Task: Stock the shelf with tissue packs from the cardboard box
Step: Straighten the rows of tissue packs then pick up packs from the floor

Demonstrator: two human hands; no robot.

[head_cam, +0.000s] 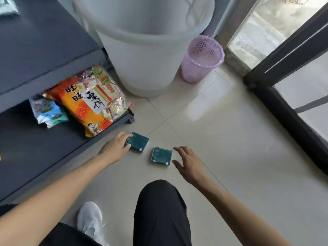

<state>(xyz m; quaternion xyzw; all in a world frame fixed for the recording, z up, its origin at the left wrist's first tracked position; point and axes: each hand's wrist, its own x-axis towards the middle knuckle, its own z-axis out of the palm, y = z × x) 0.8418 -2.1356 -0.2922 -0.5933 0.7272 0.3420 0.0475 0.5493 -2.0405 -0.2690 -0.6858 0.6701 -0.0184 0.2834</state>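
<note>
Two dark green tissue packs lie on the pale tiled floor in front of the shelf. My left hand (pixel 116 148) grips the left tissue pack (pixel 139 141) at its near edge, fingers curled round it. The right tissue pack (pixel 161 155) lies flat a little apart. My right hand (pixel 188 163) hovers just right of it, fingers spread and relaxed, not touching it. The dark grey shelf (pixel 35 142) stands at the left, its lowest board close to the floor. No cardboard box is in view.
On the lowest shelf board lie an orange snack bag (pixel 88 102) and a small blue packet (pixel 48 112). A big white bucket (pixel 142 50) and a pink waste basket (pixel 202 59) stand behind. A dark door frame (pixel 284 107) runs along the right. My knee (pixel 159 210) and white shoe (pixel 90 221) are below.
</note>
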